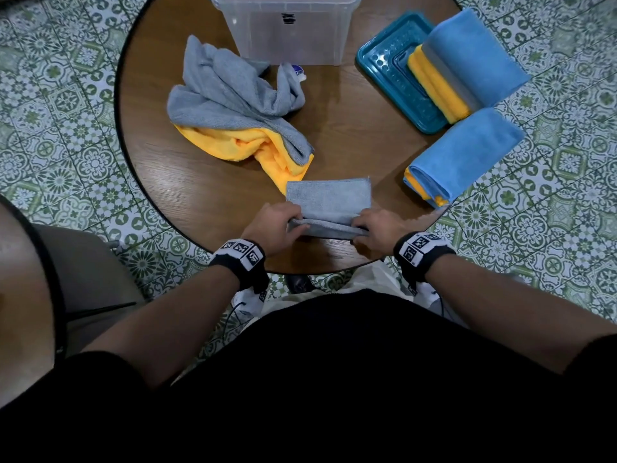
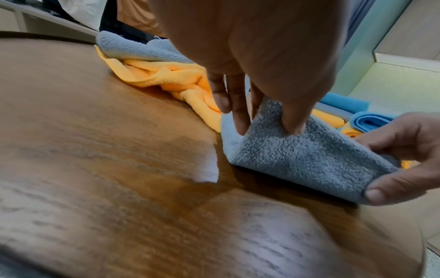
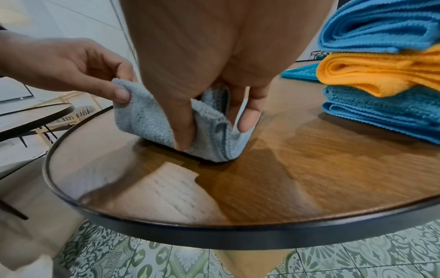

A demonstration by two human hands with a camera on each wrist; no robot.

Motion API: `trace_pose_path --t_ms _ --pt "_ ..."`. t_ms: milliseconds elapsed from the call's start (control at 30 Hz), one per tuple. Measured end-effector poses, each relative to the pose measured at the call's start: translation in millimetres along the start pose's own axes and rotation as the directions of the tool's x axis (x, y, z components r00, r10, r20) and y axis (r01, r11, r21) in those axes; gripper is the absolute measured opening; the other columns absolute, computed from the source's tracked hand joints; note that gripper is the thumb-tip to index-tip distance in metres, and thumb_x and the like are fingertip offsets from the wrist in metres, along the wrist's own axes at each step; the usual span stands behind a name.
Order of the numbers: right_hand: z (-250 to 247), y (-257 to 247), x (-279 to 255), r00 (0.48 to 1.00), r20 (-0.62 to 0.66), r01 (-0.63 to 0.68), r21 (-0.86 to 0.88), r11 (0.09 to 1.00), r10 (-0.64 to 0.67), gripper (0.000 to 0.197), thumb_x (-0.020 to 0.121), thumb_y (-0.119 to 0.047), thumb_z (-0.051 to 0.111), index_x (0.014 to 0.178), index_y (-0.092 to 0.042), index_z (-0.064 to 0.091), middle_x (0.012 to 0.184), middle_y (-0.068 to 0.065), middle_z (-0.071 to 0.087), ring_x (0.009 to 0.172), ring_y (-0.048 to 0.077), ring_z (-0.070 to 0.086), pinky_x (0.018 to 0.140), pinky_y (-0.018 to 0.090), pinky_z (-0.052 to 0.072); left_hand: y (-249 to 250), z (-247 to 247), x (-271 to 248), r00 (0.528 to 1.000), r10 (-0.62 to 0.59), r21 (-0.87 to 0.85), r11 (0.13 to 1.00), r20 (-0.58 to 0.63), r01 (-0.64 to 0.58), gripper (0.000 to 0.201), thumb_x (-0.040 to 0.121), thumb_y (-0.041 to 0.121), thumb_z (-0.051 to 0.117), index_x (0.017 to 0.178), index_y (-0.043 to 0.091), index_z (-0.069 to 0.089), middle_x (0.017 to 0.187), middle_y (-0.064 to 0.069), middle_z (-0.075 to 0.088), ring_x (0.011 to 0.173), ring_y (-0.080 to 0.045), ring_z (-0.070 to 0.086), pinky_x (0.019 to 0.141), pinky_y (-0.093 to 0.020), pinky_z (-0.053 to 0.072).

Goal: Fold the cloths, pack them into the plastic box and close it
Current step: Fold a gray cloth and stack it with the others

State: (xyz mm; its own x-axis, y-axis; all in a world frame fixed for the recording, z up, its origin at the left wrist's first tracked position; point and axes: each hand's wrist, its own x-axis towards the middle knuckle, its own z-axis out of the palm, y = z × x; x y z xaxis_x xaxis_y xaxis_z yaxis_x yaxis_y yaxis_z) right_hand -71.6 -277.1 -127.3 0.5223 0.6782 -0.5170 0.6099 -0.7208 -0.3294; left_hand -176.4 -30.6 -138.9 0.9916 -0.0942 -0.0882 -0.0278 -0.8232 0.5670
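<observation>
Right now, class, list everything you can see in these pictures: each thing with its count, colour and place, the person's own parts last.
Table: one, round, brown wood.
Box: one, clear, far edge, open.
Lid: one, teal, right of box.
Small cloth: one, grey, near edge, being folded.
Loose pile: grey and yellow cloths, left of centre.
Stack on lid: folded blue, grey and yellow.
Near stack: folded blue and yellow, right edge.
Floor: green patterned tiles.
Left hand: pinches cloth's left end.
Right hand: pinches right end.
</observation>
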Motion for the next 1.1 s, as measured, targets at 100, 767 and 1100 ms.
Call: trace_pose_path --t_ms 100,767,1100 --pt "-1.6 0.2 -4.0 0.996 -0.085 0.016 0.107 0.994 -0.007 0.023 0.090 -0.028 0.066 0.106 -0.013 0.069 0.102 0.009 0.067 0.096 0.028 0.060 0.076 0.028 0.039 -1.6 -0.3 -6.4 0.994 -0.112 -0.137 0.984 -0.004 0.110 0.023 0.092 0.028 0.066 0.081 0.016 0.050 0.070 0.002 0.054 0.060 -0.014 0.046 0.057 -0.027 0.038" --pt "9.1 24.5 29.6 0.812 -0.017 -0.342 0.797 0.498 0.584 0.030 0.083 -0.047 0.072 0.086 -0.021 0.057 0.088 0.002 0.065 0.084 0.021 0.062 0.074 0.033 0.046 -3.5 17.4 40.8 0.864 -0.469 -0.390 0.841 -0.180 0.376 0.031 0.101 0.040 0.047 0.123 0.018 0.050 0.070 -0.006 0.054 0.060 -0.021 0.054 0.053 -0.035 0.041" --pt "-1.6 13.9 42.8 0.690 -0.066 -0.422 0.773 0.474 0.721 0.032 0.085 -0.041 0.069 0.077 -0.023 0.044 0.079 -0.001 0.056 0.075 0.019 0.054 0.065 0.032 0.042 -5.2 22.6 54.2 0.819 -0.574 -0.324 0.781 -0.033 0.534 0.035 0.097 0.032 0.056 0.124 0.013 0.046 0.083 -0.006 0.059 0.080 -0.033 0.062 0.061 -0.030 0.038"
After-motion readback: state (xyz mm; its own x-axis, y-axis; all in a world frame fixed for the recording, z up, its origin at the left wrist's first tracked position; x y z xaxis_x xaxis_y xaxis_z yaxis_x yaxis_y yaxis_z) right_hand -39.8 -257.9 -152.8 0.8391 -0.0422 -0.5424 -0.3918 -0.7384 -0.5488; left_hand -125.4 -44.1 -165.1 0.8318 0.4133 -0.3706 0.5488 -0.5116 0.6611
